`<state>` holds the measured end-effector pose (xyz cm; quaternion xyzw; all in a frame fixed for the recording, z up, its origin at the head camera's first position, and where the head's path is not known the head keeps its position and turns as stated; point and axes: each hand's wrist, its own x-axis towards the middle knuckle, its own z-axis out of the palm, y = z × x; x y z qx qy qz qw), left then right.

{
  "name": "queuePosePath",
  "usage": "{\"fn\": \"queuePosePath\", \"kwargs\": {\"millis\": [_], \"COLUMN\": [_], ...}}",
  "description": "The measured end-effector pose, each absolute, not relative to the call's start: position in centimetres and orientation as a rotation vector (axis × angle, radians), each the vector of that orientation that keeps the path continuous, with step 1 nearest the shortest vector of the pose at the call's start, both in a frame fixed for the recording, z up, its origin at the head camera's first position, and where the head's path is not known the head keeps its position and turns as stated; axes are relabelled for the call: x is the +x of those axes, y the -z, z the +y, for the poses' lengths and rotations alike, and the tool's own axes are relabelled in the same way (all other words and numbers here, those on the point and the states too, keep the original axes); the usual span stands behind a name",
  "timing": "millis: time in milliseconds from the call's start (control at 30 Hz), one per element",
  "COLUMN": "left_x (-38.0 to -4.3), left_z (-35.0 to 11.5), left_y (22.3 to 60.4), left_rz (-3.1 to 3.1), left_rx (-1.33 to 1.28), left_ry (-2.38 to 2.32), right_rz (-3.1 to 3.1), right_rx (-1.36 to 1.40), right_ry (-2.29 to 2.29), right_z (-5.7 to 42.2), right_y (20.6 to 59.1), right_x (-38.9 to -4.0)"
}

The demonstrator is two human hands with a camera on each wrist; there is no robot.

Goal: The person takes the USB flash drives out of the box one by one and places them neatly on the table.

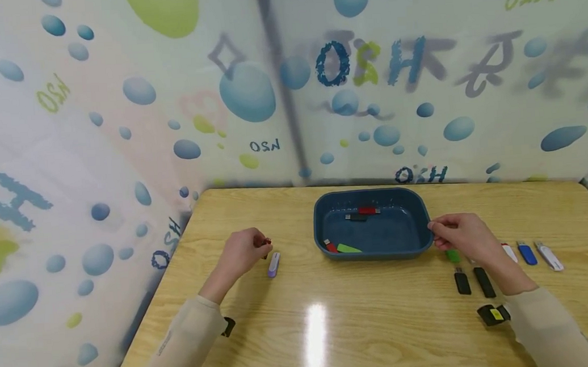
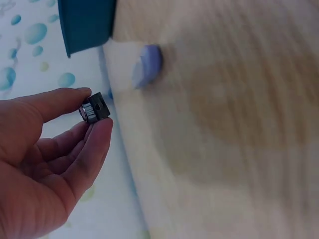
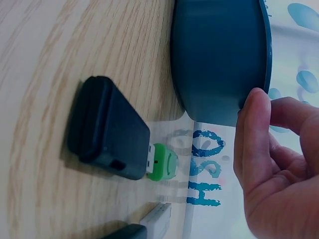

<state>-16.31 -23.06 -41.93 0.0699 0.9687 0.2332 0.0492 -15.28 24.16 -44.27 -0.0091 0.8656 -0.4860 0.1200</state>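
Note:
My left hand (image 1: 239, 251) pinches a small dark USB stick (image 2: 95, 108) between thumb and fingertip, held up over the left of the table. Seen nearly end-on in the left wrist view, it has a silvery part; some red shows in the head view. Just right of that hand lies a purple and white USB stick (image 1: 274, 264). My right hand (image 1: 464, 238) grips the right-hand rim of a dark blue plastic tub (image 1: 381, 255) with thumb and fingers. Inside the tub are two red USB sticks (image 1: 369, 210), a black one (image 1: 356, 218) and a green piece (image 1: 348, 248).
Several USB sticks lie right of the tub: black ones (image 1: 462, 281), a green one (image 3: 162, 162), a blue one (image 1: 527, 253) and a white one (image 1: 549, 256), partly under my right hand. A patterned wall sheet (image 1: 252, 169) borders the wooden table (image 1: 386, 325).

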Motion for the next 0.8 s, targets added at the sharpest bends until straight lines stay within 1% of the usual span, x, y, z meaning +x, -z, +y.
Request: {"fn": "queuePosePath", "kwargs": {"millis": [167,800], "left_x": [-16.0,-15.8], "left_z": [-24.0,-24.6], "left_y": [43.1,45.0], "left_rz": [2.96,2.99], "left_rx": [0.152,0.11], "left_ry": [-0.663,-0.576], "right_rz": [2.531,2.526], "right_rx": [-0.017,-0.005], "right_ry": [1.426,1.424], "right_z": [24.1,24.1], "right_y": [44.3,44.5], "right_x": [-15.4,-15.5]}}
